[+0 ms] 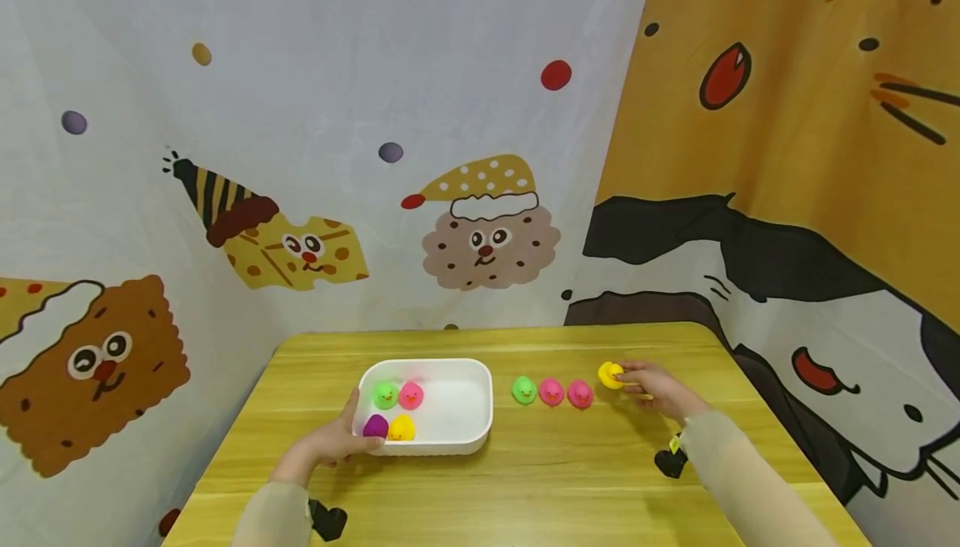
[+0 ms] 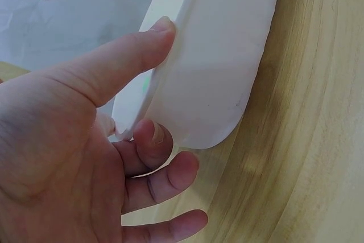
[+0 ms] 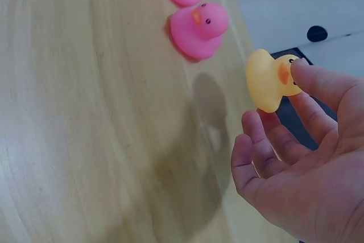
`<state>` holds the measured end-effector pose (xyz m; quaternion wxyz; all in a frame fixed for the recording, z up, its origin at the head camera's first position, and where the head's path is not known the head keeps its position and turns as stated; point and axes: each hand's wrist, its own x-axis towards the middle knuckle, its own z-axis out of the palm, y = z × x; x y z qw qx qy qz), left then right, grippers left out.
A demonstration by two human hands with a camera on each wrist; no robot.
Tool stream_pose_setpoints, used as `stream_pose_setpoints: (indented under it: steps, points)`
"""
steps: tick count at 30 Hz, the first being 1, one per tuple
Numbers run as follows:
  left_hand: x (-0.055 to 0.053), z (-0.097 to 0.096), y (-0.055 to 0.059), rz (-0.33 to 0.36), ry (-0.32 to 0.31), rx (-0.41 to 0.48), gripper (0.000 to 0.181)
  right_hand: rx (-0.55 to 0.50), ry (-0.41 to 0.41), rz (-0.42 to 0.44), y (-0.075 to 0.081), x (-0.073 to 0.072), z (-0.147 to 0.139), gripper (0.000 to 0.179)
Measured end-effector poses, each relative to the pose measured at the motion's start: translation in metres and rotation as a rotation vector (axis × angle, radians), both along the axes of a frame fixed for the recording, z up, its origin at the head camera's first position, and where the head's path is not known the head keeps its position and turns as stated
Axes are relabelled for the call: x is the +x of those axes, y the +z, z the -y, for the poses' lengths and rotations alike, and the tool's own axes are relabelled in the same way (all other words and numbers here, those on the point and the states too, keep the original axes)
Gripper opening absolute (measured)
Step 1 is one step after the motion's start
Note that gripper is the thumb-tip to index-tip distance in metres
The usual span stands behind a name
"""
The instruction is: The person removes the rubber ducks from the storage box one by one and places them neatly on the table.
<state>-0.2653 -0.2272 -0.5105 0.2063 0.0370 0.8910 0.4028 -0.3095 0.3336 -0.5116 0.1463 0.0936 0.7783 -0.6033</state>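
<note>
My right hand [image 1: 656,388] pinches a yellow rubber duck [image 3: 263,81] by its head, between thumb and fingers. The duck is tilted on its side, and a shadow falls on the table below it. To its left, a green duck [image 1: 524,390] and two pink ducks, one [image 1: 551,392] beside the other [image 1: 580,394], stand in a row. My left hand [image 1: 335,439] grips the near left corner of a white plastic tub [image 1: 468,449], thumb on the rim. Inside the tub sit a green duck [image 1: 386,395], a pink duck [image 1: 411,396], a purple duck [image 1: 376,426] and a yellow duck [image 1: 402,428].
The wooden table [image 1: 525,497] has its back edge against a cartoon-printed curtain [image 1: 375,238]. A second printed cloth [image 1: 750,197] hangs along the right side. Black straps dangle at both wrists, one [image 1: 327,520] by the left sleeve, another [image 1: 670,462] by the right.
</note>
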Motion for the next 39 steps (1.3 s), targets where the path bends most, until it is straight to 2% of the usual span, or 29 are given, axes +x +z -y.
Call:
stream_pose_setpoints:
  steps: [13,23,32,39]
  points:
    - [0.001,-0.001,0.001,0.017,0.010,0.029,0.116,-0.002,-0.001,0.028,-0.020,0.004,-0.008,0.056]
    - [-0.001,0.000,-0.001,0.022,0.005,0.019,0.117,0.051,-0.011,0.052,-0.030,0.003,-0.008,0.057]
    - [0.000,-0.001,0.002,0.016,0.012,-0.006,0.116,0.111,0.031,-0.019,-0.030,0.002,-0.007,0.053]
    - [0.000,-0.001,0.002,0.027,0.008,-0.015,0.116,0.148,0.033,-0.041,-0.033,0.000,-0.009,0.050]
